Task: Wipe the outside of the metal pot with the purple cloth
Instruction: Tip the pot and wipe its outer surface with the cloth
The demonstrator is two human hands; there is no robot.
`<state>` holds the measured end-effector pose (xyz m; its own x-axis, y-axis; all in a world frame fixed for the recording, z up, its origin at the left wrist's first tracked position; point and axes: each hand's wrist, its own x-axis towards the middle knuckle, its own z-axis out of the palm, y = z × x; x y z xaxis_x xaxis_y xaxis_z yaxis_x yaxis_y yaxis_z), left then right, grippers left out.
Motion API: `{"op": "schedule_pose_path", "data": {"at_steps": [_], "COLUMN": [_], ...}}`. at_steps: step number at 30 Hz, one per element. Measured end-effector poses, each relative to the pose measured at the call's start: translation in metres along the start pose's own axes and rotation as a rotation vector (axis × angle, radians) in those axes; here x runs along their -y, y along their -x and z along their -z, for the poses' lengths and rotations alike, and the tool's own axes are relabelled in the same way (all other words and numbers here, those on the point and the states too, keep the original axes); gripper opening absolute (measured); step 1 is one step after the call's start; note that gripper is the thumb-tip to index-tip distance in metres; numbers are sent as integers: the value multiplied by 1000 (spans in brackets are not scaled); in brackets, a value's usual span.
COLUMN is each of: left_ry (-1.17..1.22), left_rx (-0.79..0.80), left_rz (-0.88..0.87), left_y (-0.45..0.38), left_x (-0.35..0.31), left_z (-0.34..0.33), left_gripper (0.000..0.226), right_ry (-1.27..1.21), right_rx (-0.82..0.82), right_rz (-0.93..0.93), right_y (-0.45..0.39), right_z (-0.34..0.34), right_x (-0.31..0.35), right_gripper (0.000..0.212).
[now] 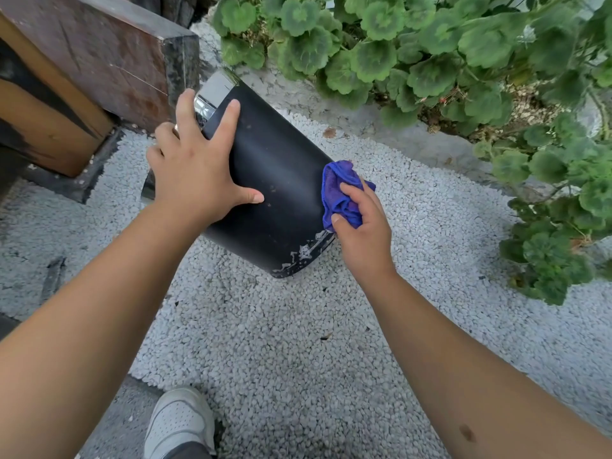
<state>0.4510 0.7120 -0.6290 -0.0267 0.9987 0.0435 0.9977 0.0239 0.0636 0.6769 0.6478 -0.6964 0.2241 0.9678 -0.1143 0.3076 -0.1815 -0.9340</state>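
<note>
A black metal pot (pixel 281 167) with a shiny silver rim lies tilted on white gravel, its rim toward the upper left and its base toward the lower right, where the paint is chipped. My left hand (pixel 195 164) is spread flat on the pot's upper side near the rim, fingers apart, holding it steady. My right hand (pixel 361 223) grips a bunched purple cloth (pixel 341 190) and presses it against the pot's right side near the base.
A dark stone and wood block (pixel 99 61) stands at the upper left, close behind the pot's rim. Green leafy plants (pixel 430 54) fill the top and right. White gravel (pixel 298 342) covers the ground. My white shoe (pixel 178 422) is at the bottom.
</note>
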Motion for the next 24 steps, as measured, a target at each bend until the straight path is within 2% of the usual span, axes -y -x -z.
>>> {"op": "schedule_pose_path", "data": {"at_steps": [5,7,10,13,17,21,24], "left_ry": [-4,32,209,331,150,14,-47], "left_rx": [34,17,38,61,29,-72,-90], "left_rz": [9,-39,-143,-95,-176,-308,-308], "left_y": [-14,-14,-11,7,39,44,39], "left_x": [4,13,48,73,65,41,18], "left_z": [-2,-4,-3,-6,-23,-29,-25], "left_gripper": [132,129,123,119,124,110,108], "right_ry": [29,28,21,45,-8,-32,-54], "right_rx": [56,58,68,83,60,0,-34], "right_rz": [52,61,58,57,41,-9,-63], "right_y": [6,5,0,-8,-16,-18,-16], "right_z": [-11,-10,-4,0,-1,6,13], "right_x": [-3,-5,-8,-9,-10,-17,-25], "right_gripper": [47,47,48,50,55,60,53]}}
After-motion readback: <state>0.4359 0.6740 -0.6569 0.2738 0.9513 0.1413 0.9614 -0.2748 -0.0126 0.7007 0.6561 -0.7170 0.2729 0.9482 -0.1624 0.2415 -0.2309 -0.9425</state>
